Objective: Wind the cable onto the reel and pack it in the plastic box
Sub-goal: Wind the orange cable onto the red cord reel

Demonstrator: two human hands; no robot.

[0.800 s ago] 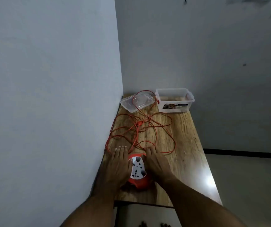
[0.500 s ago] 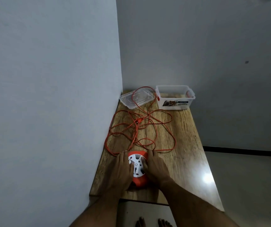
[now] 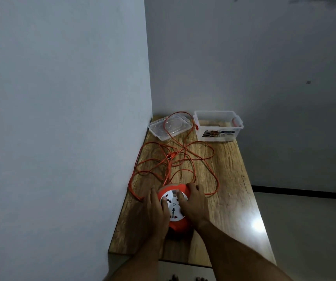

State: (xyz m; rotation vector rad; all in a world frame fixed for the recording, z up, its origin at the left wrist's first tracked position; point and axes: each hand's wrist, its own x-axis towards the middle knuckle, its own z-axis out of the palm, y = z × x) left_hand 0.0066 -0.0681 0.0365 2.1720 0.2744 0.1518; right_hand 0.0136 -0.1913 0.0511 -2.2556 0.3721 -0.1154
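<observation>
Near table point(image 3: 223, 199) edge, hands clamped on reel point(image 3: 173, 205), left point(image 3: 155, 211), right point(image 3: 193, 203), covering its sides; cable point(image 3: 183, 159) tangled

Wooden table point(image 3: 230, 191) is standing in a wall corner. Orange cable reel point(image 3: 178, 224) is sitting near its front edge. Loose orange cable point(image 3: 185, 159) is sprawling in loops mid-table, one loop lying over the clear lid point(image 3: 170, 127) at far left. Clear plastic box point(image 3: 217, 126) is standing at far right, just beside the lid.
</observation>
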